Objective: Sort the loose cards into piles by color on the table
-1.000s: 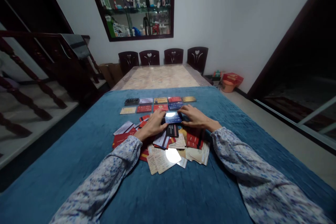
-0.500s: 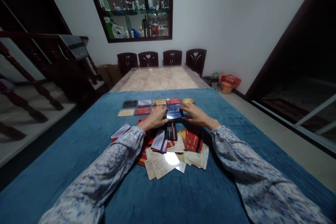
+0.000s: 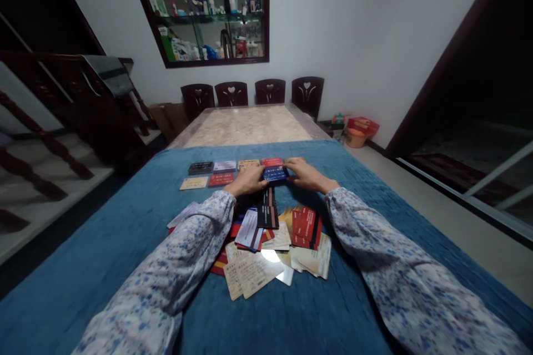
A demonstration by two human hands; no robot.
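Observation:
A blue card (image 3: 275, 173) with pale print lies just behind the loose pile, at the right of the front row. My left hand (image 3: 249, 178) has its fingers against the card's left side. On the card's right side are the fingers of my right hand (image 3: 307, 175). In the back row are a black card stack (image 3: 201, 168), a lilac card (image 3: 225, 166), a yellow card (image 3: 249, 164) and a red card (image 3: 271, 162). A cream card (image 3: 194, 183) and another red card (image 3: 220, 179) lie in front of them. My left hand partly hides this front row.
Nearer to me spreads a loose pile of cards: a black card (image 3: 267, 211), red cards (image 3: 307, 226) and cream cards (image 3: 258, 274). They lie on a blue cloth (image 3: 333, 310) over a long table (image 3: 245, 125). Dark chairs (image 3: 270, 90) stand at the far end.
Two blue cards showed between my hands, the nearer one lower and shiny; now they look like a single blue card or stack. My hands have moved slightly away from the pile.

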